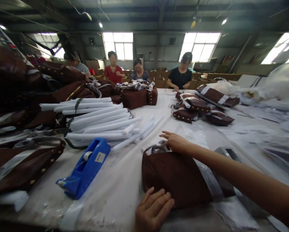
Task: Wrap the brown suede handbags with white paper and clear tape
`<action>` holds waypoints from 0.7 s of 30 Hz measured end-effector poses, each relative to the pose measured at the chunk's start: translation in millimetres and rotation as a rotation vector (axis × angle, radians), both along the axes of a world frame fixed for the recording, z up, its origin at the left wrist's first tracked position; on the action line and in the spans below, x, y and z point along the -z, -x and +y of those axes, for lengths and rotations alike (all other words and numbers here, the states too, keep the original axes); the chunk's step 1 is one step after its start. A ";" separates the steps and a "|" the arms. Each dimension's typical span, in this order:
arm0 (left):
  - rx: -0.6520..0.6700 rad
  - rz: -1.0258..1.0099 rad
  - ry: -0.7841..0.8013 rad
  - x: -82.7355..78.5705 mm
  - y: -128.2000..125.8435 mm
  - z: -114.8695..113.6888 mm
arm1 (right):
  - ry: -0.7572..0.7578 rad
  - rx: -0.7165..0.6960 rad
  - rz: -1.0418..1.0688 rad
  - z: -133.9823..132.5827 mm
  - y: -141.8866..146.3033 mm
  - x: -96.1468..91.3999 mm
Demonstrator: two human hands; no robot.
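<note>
One brown bag [180, 177], top apparently away

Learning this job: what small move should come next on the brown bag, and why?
Probably close the right hand on the handle of the brown bag: its open fingers lie right there, while the left hand presses flat on the near edge, steadying it.

Your left grip [153, 209] is cut off at the wrist; your right grip [174, 141] hides part of the bag handle [156, 149].
</note>
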State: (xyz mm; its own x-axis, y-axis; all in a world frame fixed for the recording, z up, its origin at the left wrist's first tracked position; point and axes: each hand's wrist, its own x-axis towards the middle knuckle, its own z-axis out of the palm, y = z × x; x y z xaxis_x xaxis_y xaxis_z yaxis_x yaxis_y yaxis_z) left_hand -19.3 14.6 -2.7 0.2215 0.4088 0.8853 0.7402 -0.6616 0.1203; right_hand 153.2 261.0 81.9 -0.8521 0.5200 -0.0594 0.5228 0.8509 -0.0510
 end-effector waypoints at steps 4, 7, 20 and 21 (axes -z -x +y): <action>0.003 -0.011 -0.005 -1.6 2.2 3.7 | 0.041 0.021 -0.075 4.1 -9.1 11.0; 0.002 -0.007 -0.002 -1.4 2.9 5.4 | 0.059 0.023 -0.065 10.1 -10.1 16.2; -0.054 0.006 0.019 -3.1 20.1 3.4 | 0.107 -0.115 0.009 42.5 25.2 44.7; -0.062 0.017 0.029 -3.3 22.9 2.3 | 0.108 -0.122 -0.016 43.7 32.9 46.2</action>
